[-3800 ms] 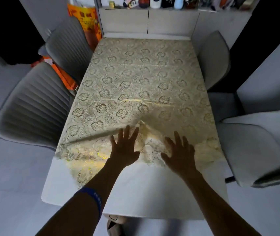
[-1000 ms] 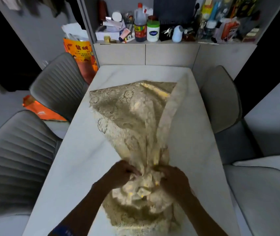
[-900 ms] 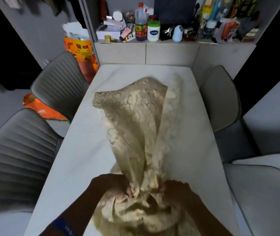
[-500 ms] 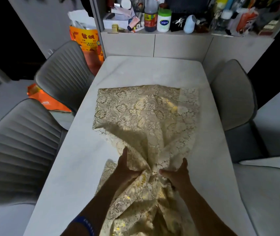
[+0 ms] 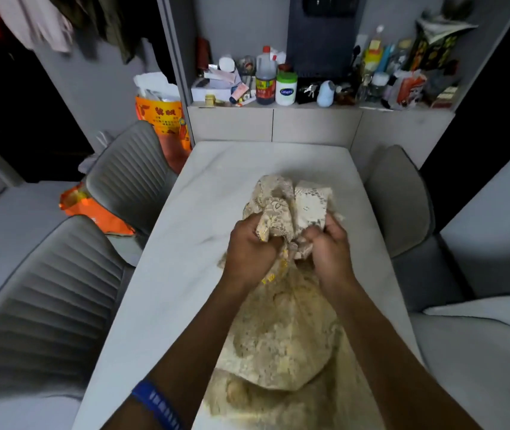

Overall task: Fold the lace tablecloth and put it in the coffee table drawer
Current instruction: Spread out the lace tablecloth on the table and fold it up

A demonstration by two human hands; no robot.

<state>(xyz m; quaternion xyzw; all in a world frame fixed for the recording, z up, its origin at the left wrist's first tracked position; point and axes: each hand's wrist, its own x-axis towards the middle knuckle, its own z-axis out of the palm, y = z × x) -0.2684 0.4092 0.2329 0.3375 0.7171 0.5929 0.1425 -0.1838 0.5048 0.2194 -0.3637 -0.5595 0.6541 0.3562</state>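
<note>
Half a second earlier, spread in a broad fan across the middle of the long white marble-topped table (image 5: 167, 293); now gathered into a narrow, crumpled bundle, the table's far half bare. Lying on the tabletop: cream-and-gold lace tablecloth (image 5: 281, 333), long axis running near to far down the table's length, slightly right of centre, the bunched far end pointing toward the grey cabinet counter (image 5: 274, 124) and the near end trailing off the bottom of view. Widest in the near part, between the two forearms; pinched to a neck at the hands; a small wad of lace rising beyond them. Moved up the table since the earlier frame, and drawn closer together: both hands. Closed in a fist around the left side of the wad, knuckles up: left hand (image 5: 249, 248). Curled around the right side, fingers clenched into the folds: right hand (image 5: 329, 243). Nearly touching each other across the cloth's neck. On the left forearm, near the bottom edge: blue wristband (image 5: 156, 405). To the left of the table, two grey ribbed upholstered chairs (image 5: 46, 308); to the right, a plain grey chair (image 5: 399, 200). Behind the far left chair, an orange printed bag (image 5: 163, 119). On the counter, among clutter, a white tub with a green lid (image 5: 286, 88).
</note>
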